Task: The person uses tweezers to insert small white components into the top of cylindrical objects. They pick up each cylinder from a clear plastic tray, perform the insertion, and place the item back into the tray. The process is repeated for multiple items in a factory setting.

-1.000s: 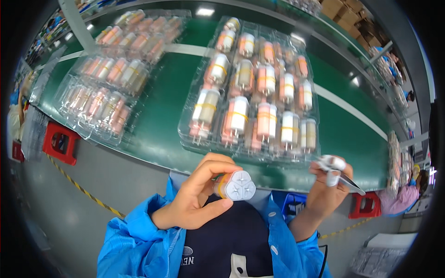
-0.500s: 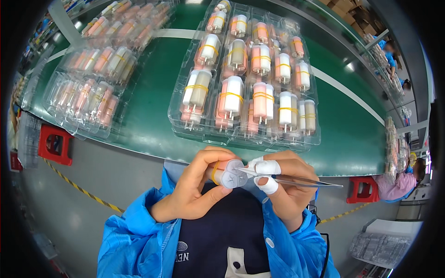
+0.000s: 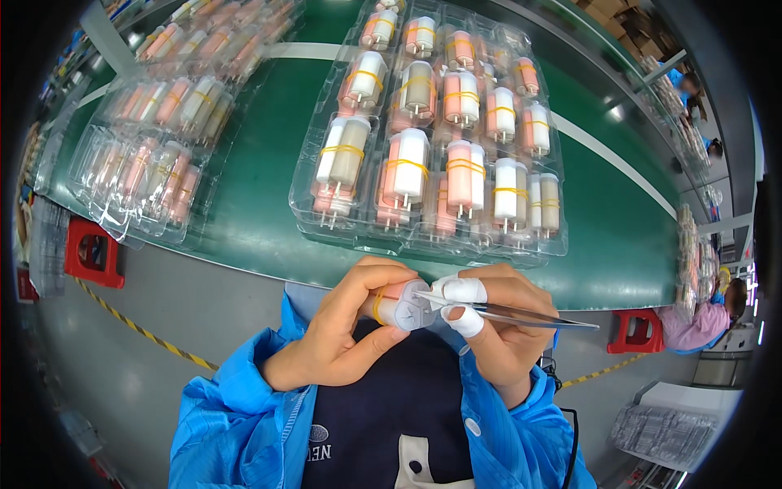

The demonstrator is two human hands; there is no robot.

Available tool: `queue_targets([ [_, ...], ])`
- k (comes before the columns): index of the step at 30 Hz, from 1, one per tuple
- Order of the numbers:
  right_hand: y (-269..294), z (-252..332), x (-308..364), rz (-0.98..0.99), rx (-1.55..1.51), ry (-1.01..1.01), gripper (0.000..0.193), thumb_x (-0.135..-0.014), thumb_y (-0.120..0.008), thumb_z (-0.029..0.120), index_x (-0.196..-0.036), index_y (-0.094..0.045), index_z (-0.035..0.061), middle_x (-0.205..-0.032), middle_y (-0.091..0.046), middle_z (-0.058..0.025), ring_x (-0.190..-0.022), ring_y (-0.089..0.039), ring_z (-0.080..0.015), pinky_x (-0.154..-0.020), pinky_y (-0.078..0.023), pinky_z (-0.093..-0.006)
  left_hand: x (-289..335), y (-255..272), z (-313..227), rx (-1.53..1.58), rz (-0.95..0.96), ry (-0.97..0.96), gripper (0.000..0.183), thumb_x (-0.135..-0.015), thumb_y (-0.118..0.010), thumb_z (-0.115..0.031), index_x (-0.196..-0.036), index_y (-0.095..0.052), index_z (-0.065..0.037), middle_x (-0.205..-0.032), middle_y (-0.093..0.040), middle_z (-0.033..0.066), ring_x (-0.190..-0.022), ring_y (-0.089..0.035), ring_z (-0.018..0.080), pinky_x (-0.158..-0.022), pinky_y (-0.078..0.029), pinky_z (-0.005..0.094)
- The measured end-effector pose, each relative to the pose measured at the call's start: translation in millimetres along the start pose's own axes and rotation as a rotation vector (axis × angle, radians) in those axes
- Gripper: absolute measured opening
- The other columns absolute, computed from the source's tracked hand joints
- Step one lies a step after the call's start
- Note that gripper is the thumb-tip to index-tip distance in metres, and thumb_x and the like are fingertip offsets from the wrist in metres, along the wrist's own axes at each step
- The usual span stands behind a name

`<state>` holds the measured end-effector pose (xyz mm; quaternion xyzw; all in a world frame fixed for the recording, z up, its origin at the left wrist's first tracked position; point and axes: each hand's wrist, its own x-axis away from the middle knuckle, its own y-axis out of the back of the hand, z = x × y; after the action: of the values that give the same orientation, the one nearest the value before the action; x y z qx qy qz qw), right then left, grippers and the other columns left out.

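In my left hand [image 3: 338, 334] is a bundle of pink and white cylinders [image 3: 406, 310] bound with a yellow rubber band, held in front of my chest. Its pale end face, with three rounded lobes, points toward my right hand [image 3: 505, 346]. That hand pinches metal tweezers [image 3: 562, 321] between a thumb and a finger wrapped in white tape. The tweezers' tips meet the upper part of the end face; whether they grip anything there is too small to tell.
Ahead on the green table [image 3: 611, 244] stands a clear plastic tray [image 3: 358, 236] of banded cylinder bundles. More filled trays [image 3: 134, 175] lie at the left. Red stools [image 3: 95, 253] stand below the table edge, and a person in pink [image 3: 692, 326] sits at far right.
The tweezers and my right hand have shifted very slightly left. My left hand keeps its hold on the bundle, and the view of the trays has moved a little.
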<state>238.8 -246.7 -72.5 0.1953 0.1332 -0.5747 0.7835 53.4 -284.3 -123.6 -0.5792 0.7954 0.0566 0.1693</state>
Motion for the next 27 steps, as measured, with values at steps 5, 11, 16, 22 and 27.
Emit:
queue_targets([
  [5,-2.8,-4.8,2.9,-0.049,-0.084,-0.008,0.017,-0.076,-0.07,-0.001,-0.092,-0.068,-0.0026,-0.085,-0.068,-0.0162,-0.073,-0.066,-0.0191,-0.062,-0.052,-0.0269,-1.0,1.6,2.9,0.003,0.002,-0.027,0.045,-0.086,-0.06,-0.005,-0.126,-0.041,0.005,-0.119,-0.045,0.0177,-0.109,-0.049,0.0248,-0.094,-0.041,0.0344],
  [11,-2.7,-7.8,1.6,-0.045,-0.04,-0.005,0.017,-0.076,-0.07,-0.001,-0.092,-0.068,-0.0026,-0.085,-0.067,-0.0157,-0.072,-0.065,-0.0185,-0.061,-0.052,-0.0266,-0.7,1.2,4.7,-0.023,-0.025,-0.021,0.044,-0.086,-0.061,-0.005,-0.124,-0.042,0.005,-0.118,-0.046,0.0179,-0.107,-0.05,0.0253,-0.093,-0.04,0.0346],
  [16,-2.0,-7.3,0.3,-0.037,-0.059,-0.006,0.017,-0.076,-0.07,-0.001,-0.092,-0.068,-0.0026,-0.084,-0.067,-0.0155,-0.072,-0.065,-0.0184,-0.061,-0.052,-0.0267,-1.3,1.8,3.8,-0.044,-0.027,-0.017,0.043,-0.085,-0.061,-0.005,-0.123,-0.043,0.005,-0.118,-0.047,0.0181,-0.106,-0.05,0.0258,-0.092,-0.041,0.0345],
  [22,-3.1,-8.4,0.8,-0.041,-0.031,0.003,0.017,-0.075,-0.07,-0.002,-0.091,-0.067,-0.0028,-0.084,-0.067,-0.0156,-0.072,-0.066,-0.0189,-0.061,-0.052,-0.0268,-1.4,2.3,2.7,-0.048,-0.048,-0.02,0.044,-0.084,-0.062,-0.005,-0.123,-0.044,0.005,-0.116,-0.05,0.0179,-0.105,-0.051,0.0271,-0.092,-0.041,0.0355],
  [27,-0.9,-6.2,-2.1,0.017,0.041,0.029,0.016,-0.075,-0.068,-0.003,-0.091,-0.067,-0.0033,-0.084,-0.067,-0.0161,-0.072,-0.066,-0.0199,-0.062,-0.052,-0.0269,-2.5,5.4,-1.6,-0.209,-0.02,-0.03,0.042,-0.086,-0.061,-0.011,-0.121,-0.045,0.006,-0.114,-0.05,0.018,-0.102,-0.051,0.0251,-0.089,-0.041,0.0338],
])
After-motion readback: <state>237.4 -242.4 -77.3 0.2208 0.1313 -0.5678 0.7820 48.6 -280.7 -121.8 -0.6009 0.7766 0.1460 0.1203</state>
